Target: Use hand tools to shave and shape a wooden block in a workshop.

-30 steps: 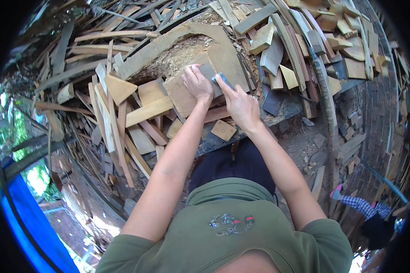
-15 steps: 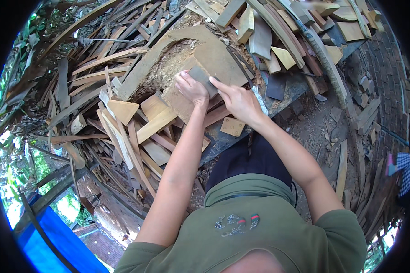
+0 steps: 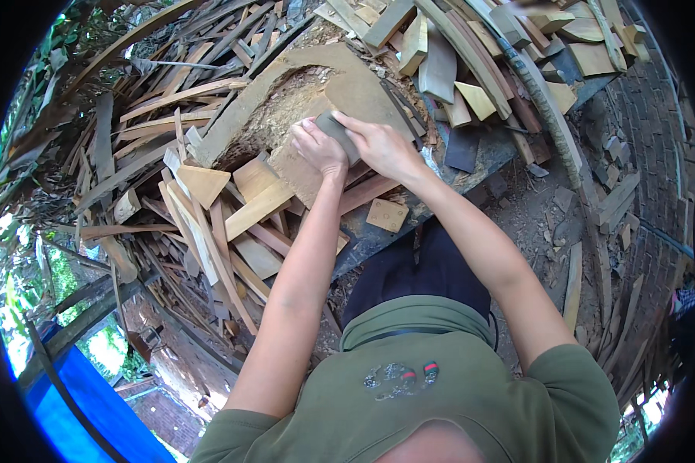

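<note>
A thick, weathered wooden board with a rough, crumbly hollow lies on the bench ahead of me. On it my left hand is closed at the side of a dark grey rectangular piece. My right hand grips the same piece from the right, thumb and fingers close to my left fingers. Whether the grey piece is one thing or two stacked pieces is hidden by my hands. A small tan square block with round marks lies just below, near the bench edge.
Loose strips and offcuts pile up left and behind, with more blocks at back right. A long pole curves down the right side. A blue sheet hangs lower left. Another person's checked clothing shows at the far right rim.
My right hand has moved up and left with the grey piece, closer to my left fingers. The view has shifted, and less of the other person shows at the right.
</note>
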The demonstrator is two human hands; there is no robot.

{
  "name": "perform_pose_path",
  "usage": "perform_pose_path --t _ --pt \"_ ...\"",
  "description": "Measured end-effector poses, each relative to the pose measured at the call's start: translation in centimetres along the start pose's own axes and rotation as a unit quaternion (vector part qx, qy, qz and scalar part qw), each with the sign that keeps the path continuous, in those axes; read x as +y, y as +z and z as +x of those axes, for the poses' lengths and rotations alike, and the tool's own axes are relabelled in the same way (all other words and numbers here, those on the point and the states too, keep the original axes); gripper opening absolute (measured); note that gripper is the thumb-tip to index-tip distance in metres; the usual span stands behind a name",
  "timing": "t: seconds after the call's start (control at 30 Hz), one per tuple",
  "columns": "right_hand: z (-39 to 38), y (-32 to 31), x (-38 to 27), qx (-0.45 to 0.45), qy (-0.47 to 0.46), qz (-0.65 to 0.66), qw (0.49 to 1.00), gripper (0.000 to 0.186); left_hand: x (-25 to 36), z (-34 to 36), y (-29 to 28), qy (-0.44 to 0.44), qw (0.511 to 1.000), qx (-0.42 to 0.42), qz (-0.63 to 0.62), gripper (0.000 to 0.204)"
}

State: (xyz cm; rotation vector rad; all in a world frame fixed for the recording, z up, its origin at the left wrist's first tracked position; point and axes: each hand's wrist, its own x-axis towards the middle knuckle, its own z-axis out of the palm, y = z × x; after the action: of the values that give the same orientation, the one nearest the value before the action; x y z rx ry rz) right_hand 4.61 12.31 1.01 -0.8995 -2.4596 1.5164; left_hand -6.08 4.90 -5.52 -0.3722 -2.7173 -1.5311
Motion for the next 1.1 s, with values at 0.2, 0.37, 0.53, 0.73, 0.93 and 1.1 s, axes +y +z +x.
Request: perform_pose_path --t 0.2,0.37,0.53,0.73,0.93,1.1 --pt "-2.1 0.5 -1.4 -0.02 0.016 -0.008 1.0 0.041 -3.5 0.9 -0.7 0.002 1.0 0.019 0.007 0.033" --pt "-4.6 0.5 -0.3 -0.003 0.0 -0.057 0.998 0.043 -2.6 0.4 -0.3 0.037 0.998 0.036 0.042 0.033" --pt "-2.5 0.2 -1.2 -0.002 0.008 -0.034 0.999 0.043 -3.5 0.7 0.3 0.009 0.999 0.03 0.012 0.033" --pt "-7.2 -0.6 0.8 -0.019 0.025 -0.048 0.998 0.046 -0.9 0.1 -0.4 -0.007 0.997 0.033 0.071 0.032" --pt "-4.0 0.4 0.8 0.026 -0.014 -0.049 0.998 0.044 -0.4 0.0 0.1 -0.002 0.999 0.022 0.037 0.029" --pt "-7.7 0.2 0.2 -0.012 0.014 -0.1 0.995 0.043 -0.6 0.2 -0.9 -0.004 0.998 0.035 0.044 0.028"
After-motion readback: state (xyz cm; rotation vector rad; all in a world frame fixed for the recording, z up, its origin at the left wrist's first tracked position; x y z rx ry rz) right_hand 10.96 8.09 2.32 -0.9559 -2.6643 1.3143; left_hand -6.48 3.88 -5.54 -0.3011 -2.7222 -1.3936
